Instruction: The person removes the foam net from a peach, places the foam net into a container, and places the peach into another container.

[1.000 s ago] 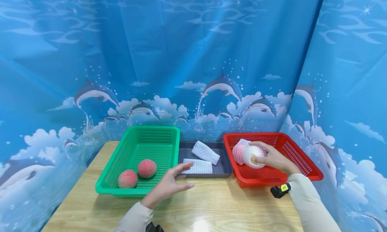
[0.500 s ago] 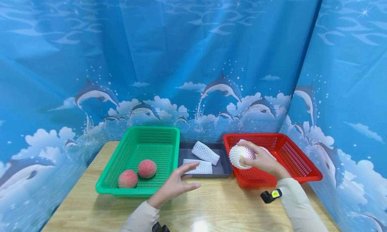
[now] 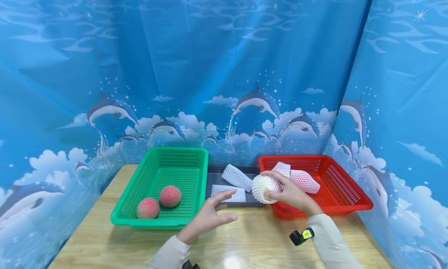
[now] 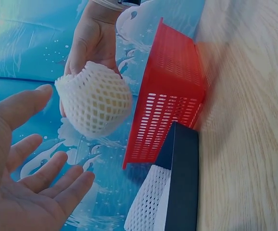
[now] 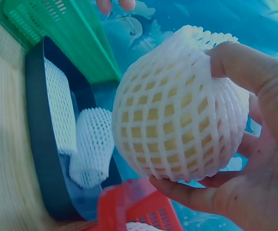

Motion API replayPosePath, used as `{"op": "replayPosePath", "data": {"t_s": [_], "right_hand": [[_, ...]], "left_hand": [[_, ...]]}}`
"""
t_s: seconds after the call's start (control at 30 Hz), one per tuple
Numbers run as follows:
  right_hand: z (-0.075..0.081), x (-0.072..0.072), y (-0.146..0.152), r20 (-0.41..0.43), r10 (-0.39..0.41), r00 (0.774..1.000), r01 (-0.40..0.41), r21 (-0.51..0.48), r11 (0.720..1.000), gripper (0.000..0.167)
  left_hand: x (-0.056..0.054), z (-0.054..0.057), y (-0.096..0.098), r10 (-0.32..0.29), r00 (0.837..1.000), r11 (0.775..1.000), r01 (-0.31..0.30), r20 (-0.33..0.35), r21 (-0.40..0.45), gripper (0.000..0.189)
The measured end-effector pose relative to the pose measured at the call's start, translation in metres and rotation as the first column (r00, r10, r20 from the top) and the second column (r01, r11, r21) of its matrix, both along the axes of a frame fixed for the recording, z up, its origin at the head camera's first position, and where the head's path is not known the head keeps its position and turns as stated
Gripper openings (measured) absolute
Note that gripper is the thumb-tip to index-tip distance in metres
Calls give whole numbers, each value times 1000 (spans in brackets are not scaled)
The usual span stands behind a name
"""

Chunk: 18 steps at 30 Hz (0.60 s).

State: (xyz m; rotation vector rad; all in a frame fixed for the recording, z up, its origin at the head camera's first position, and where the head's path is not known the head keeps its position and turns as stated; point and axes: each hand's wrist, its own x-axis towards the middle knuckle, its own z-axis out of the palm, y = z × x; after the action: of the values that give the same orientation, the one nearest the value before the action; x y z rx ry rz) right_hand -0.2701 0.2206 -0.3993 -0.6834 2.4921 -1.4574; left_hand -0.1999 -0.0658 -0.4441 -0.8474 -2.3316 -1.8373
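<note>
Fruit (image 3: 262, 186), round and yellowish inside white foam netting, was held in the air by the person's right hand (image 3: 292, 193), whose fingers curled around it. Seen from the person's side, with twelve o'clock at the far edge, the fruit hung at three o'clock from the middle of a shallow, dark grey, rectangular tray (image 3: 214, 174). The left hand (image 3: 210, 217) hovered at seven o'clock from the tray, its fingers spread apart. In the tray lay a flat white foam mesh sleeve (image 5: 60, 106) and a rounded white foam mesh sleeve (image 3: 236, 177). At nine o'clock stood a green slotted plastic basket (image 3: 178, 157), with a fuzzy pinkish-red peach (image 3: 170, 195) at its five o'clock and another peach (image 3: 148, 208) at seven. At three o'clock, a red slotted plastic basket (image 3: 339, 183) contained a pinkish foam-netted bundle (image 3: 305, 181). All stood on a pale wood-grain bench (image 3: 259, 241).
</note>
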Motion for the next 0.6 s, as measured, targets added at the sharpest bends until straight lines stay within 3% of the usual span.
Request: {"op": "replayPosePath", "data": {"t_s": [0.43,0.6], "right_hand": [[-19,9,-21,3,52,999,-52,-44,998,62],[-34,14,-32,-73,64,995,-71,-97,993,60]], "left_hand": [[2,-7,8,22,1000,1000,-22,14,13,65],[2,-16,12,46,999,999,-46,1,15,65]]}}
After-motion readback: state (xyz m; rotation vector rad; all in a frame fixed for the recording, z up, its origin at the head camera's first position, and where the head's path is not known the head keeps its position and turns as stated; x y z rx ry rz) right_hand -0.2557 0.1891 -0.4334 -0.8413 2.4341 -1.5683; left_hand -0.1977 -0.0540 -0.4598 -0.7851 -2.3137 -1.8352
